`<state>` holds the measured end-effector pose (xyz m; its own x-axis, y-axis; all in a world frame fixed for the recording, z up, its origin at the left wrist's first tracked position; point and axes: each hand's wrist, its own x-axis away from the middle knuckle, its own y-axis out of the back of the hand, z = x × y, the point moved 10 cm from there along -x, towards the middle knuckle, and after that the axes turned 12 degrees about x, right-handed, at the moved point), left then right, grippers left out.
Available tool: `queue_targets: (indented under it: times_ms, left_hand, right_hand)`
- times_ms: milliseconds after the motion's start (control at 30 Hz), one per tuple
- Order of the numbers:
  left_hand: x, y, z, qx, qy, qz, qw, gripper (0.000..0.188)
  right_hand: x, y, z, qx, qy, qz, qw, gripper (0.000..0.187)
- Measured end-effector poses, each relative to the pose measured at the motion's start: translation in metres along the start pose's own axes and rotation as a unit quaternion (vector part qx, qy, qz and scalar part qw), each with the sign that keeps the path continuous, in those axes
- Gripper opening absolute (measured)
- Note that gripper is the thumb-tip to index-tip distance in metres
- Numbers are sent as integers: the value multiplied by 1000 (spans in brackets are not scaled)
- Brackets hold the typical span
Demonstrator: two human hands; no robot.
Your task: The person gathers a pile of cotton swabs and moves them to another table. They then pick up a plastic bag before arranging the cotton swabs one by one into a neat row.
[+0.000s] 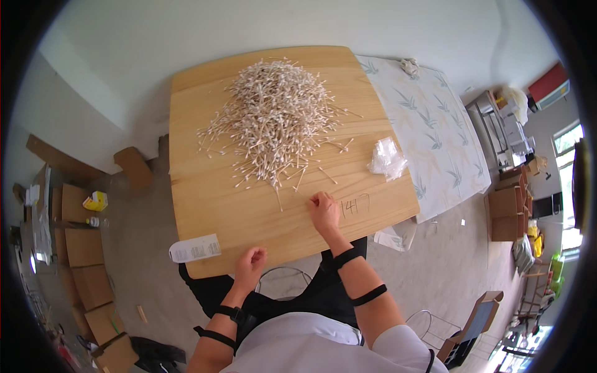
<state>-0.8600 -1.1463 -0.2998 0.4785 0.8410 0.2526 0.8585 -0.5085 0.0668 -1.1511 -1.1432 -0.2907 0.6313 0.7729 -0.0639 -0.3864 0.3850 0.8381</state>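
Note:
A large heap of cotton swabs covers the far middle of the wooden table, with loose ones straggling from its edges. My right hand rests low over the table on the near side of the heap, beside some handwritten marks. Its fingers are curled together, and whatever they may hold is hidden. Nearer the front edge is my left hand, also closed, with the fingertips bunched. Anything inside it is too small to see. To its left, a printed white paper card lies at the table's corner.
Clear plastic bags sit bunched at the table's right side. Beyond them stands a surface with a leaf-patterned cover. Cardboard boxes line the left floor, and more boxes stand at the right. A wall rises behind the table.

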Motion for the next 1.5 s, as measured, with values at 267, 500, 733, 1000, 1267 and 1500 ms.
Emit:
queue_targets:
  times_ms: [267, 500, 733, 1000, 1267, 1500]
  left_hand:
    - [2, 3, -5, 3, 1, 16, 1000, 16]
    - [2, 5, -2, -2, -16, 39, 999, 17]
    - [-6, 3, -37, -87, -71, -41, 993, 40]
    - [-42, -16, -57, -151, -149, -54, 976, 39]
    - [-40, -32, -51, -220, -175, -42, 959, 19]
    - [-29, -33, -84, -356, -260, -42, 897, 22]
  right_hand:
    - [31, -5, 71, 94, 2, -92, 991, 14]
    - [36, -13, 61, 67, 98, -1, 993, 9]
    - [76, 9, 64, -72, 170, 39, 982, 26]
    - [80, 15, 15, -86, 2, 12, 996, 22]
    - [68, -4, 53, -11, 109, 61, 992, 13]
    - [0, 61, 38, 130, -81, -239, 959, 55]
